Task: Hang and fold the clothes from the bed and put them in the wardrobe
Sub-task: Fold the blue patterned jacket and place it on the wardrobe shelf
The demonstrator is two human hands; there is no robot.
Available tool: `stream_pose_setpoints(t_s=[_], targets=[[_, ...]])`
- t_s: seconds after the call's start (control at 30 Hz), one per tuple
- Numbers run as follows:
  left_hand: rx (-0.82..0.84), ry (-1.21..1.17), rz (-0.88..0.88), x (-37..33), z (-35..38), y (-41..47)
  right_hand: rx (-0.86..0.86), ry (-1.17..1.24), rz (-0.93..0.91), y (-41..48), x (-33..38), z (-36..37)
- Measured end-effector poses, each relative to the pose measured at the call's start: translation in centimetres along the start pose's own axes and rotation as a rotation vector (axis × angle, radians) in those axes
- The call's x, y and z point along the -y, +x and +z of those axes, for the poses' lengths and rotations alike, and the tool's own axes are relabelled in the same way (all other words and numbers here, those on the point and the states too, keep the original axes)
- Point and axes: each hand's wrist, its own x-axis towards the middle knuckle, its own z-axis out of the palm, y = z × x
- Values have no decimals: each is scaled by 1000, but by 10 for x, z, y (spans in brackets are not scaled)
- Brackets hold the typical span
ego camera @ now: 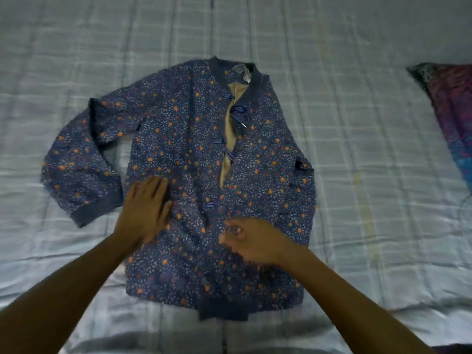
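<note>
One jacket [178, 139] lies front-up about mid-bed, collar toward the far side, hem toward the near edge.

Material: quilted-looking cloth, dark blue, printed all over with small pale flecks and orange dots. Collar, cuff [94, 213] and hem band [224, 311] are plain blue ribbed knit. The front is parted from the collar to about halfway down, showing a tan lining [233, 118]. Blue loop fastenings [219, 141] sit along the opening, and a pale label [242, 71] inside the neck.

Shape: body roughly rectangular. The sleeve [74, 162] on the person's left bends at the elbow and runs down beside the body, cuff lying on the sheet. The other sleeve does not show; a dark fold at the body's right edge may be part of it, cannot tell.

Left hand [146, 208]: flat, fingers straight and together, pressing on the lower front panel left of the opening. Right hand [252, 238]: on the lower front by the opening, fingers curled toward the cloth. Motion blur here, so whether they pinch the fabric cannot be told. Both forearms are bare and enter from the near edge.

Bed [357, 123]: pale blue-grey sheet with a faint check, creased, with a yellowish streak to the right of the jacket. At the right edge of the bed, well apart from the jacket, lies a purple, blue and black patterned item [452, 111], cut off by the frame; cushion or garment, not clear.
</note>
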Motion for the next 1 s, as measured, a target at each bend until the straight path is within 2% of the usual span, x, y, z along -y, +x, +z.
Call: stream_pose_setpoints(t_s=[0.07, 0.1, 0.13, 0.27, 0.33, 0.43, 0.53, 0.57, 0.63, 0.67, 0.73, 0.77, 0.8, 0.87, 0.93, 1.0], targets=[[-127, -45, -163, 20, -6, -12, -331, -178, -54, 16, -10, 4], [-191, -77, -296, 27, -6, -18, -433, -259, -54, 23, -16, 8], [-245, -111, -459, 35, -6, -22, -459, -342, -36, 30, -21, 13], [-336, -300, -1147, 67, -8, -21, -205, -568, 109, 59, -43, 49], [-321, -456, -1301, 76, -10, -16, -195, -571, 136, 68, -46, 62], [-201, -585, -1335, 101, -3, -1, -217, -569, 179, 73, -42, 64], [-78, -683, -1203, 122, -5, 11, -212, -574, 191, 73, -38, 61], [-113, -721, -1207, 122, -11, 15, -206, -573, 194, 74, -37, 61], [-328, -767, -1231, 108, -29, 27, -206, -570, 199, 74, -35, 62], [-455, -770, -1186, 88, -44, 36, -210, -571, 199, 74, -35, 63], [-648, -837, -918, 35, -72, 49, -224, -571, 203, 75, -34, 63], [-637, -878, -744, 5, -81, 52, -226, -569, 197, 75, -34, 62], [-529, -927, -572, -30, -89, 50, -234, -556, 186, 74, -33, 62], [-73, -847, -214, -92, -88, 42, -259, -484, 122, 74, -40, 63], [470, -366, 124, -136, -76, 29, -326, -271, 61, 69, -51, 62], [841, 50, 276, -155, -61, 17, -517, -43, -34, 56, -66, 60]])
